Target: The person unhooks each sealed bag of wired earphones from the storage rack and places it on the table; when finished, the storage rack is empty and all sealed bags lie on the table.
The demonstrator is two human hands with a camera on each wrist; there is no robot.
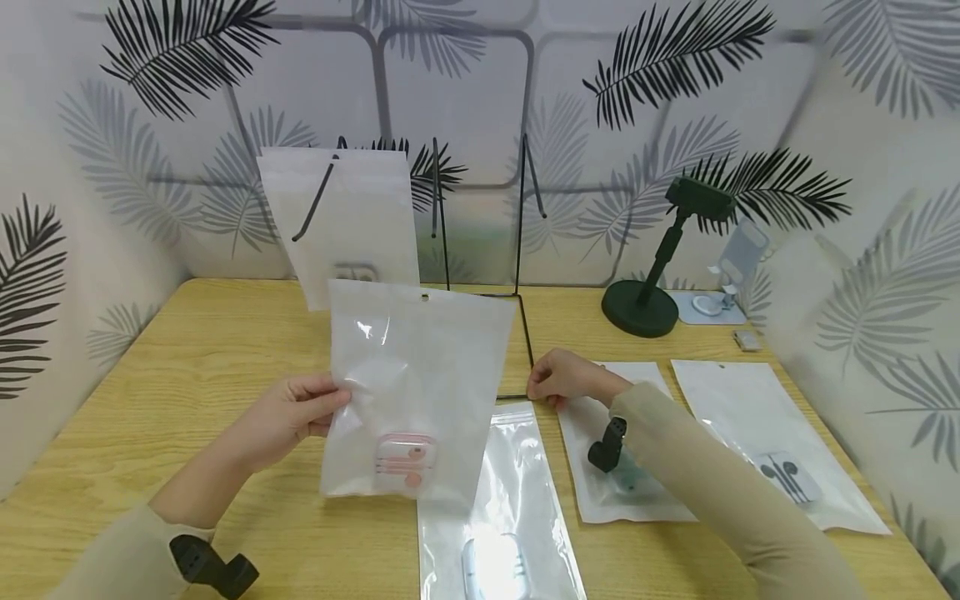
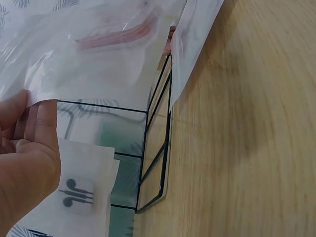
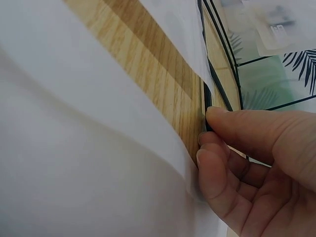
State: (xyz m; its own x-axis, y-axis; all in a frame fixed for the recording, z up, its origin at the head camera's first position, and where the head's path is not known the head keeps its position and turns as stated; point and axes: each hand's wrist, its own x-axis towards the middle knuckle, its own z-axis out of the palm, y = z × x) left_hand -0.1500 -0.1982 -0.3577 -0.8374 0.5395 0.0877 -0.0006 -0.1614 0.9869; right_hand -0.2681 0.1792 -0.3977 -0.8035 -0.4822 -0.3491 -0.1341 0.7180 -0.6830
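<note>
My left hand (image 1: 288, 417) pinches the left edge of a white plastic zip bag (image 1: 442, 358) and holds it upright above the table. Pink earphones (image 1: 405, 462) in a case show through the bag's lower part. With thumb and fingers, my right hand (image 1: 570, 377) grips the black wire of a display rack (image 1: 524, 333) near its front base corner; the right wrist view shows the wire (image 3: 208, 94) between thumb and fingertips. Behind the held bag, more white bags (image 1: 352, 208) hang on a rack hook. The held bag hides part of the rack.
Beneath the held bag lies a shiny bag (image 1: 517, 467) with a white case. Two more earphone bags lie right, one (image 1: 600, 492) under my right forearm, another (image 1: 738, 400) beyond. A dark green stand (image 1: 641, 308), a phone holder (image 1: 738, 258) and a small item (image 1: 747, 340) stand behind.
</note>
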